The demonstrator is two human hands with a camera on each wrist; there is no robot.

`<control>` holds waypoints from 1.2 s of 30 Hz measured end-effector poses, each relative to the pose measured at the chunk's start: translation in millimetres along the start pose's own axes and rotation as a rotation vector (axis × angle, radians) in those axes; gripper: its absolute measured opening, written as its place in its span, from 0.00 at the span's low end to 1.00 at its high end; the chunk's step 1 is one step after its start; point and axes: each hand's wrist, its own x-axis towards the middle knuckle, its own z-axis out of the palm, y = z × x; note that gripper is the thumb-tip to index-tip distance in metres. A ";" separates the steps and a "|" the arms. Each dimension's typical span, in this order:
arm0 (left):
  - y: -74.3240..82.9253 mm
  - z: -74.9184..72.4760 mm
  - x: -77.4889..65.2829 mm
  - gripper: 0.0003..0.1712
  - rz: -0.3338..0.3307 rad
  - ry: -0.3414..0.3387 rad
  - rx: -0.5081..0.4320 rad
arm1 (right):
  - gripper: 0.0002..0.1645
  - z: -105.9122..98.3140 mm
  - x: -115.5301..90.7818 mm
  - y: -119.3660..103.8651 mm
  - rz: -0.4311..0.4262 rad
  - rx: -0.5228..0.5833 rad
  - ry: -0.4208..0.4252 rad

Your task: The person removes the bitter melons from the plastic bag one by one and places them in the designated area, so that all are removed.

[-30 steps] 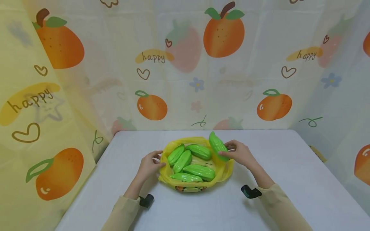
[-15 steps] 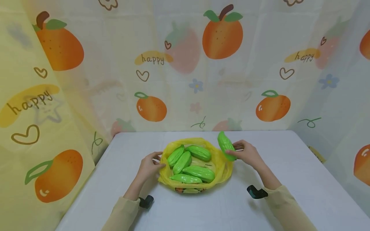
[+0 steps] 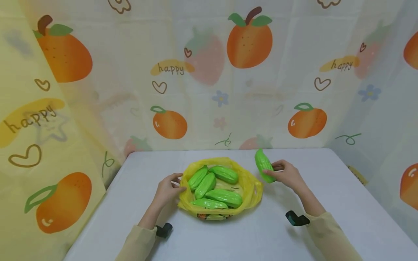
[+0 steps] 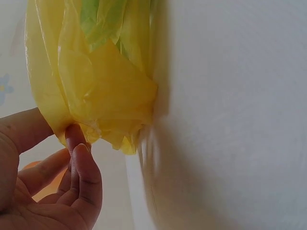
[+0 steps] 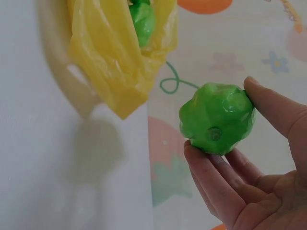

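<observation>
My right hand [image 3: 287, 175] holds a glossy green bitter melon [image 3: 263, 165] between thumb and fingers, above the table and right of the bag. Its lumpy blunt end [image 5: 218, 120] faces the camera in the right wrist view. A yellow plastic bag [image 3: 253, 194] stands with its mouth spread wide. At the bag's left edge, my left hand [image 3: 167, 190] pinches the thin plastic between thumb and finger, as the left wrist view shows of the bag's side [image 4: 112, 91]. Several more bitter melons lie inside, one [image 3: 223, 174] at the back and another [image 3: 225, 197] in front.
A white-covered table [image 3: 209, 241] carries the bag. Behind it hangs a fruit-printed curtain [image 3: 271, 83], with a yellowish one [image 3: 19, 195] on the left. Black wrist cameras [image 3: 296, 218] sit at both sleeves.
My right hand has carried the bitter melon rightward, from over the bag's right rim to beside the bag. My left hand keeps its pinch on the bag's edge.
</observation>
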 end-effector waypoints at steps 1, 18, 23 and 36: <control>-0.2 -0.3 -0.4 0.31 0.000 0.001 0.001 | 0.47 -1.3 -0.3 1.4 0.006 -0.001 0.002; -1.5 1.5 -5.7 0.30 -0.007 -0.002 0.005 | 0.49 -17.0 -5.5 28.3 0.084 0.012 0.013; -2.0 1.3 -4.7 0.31 -0.012 0.000 0.005 | 0.48 -18.8 -6.7 35.6 0.092 0.001 0.021; -3.3 0.8 -1.6 0.31 -0.013 -0.004 -0.005 | 0.49 -15.9 -5.6 54.4 0.131 -0.021 0.011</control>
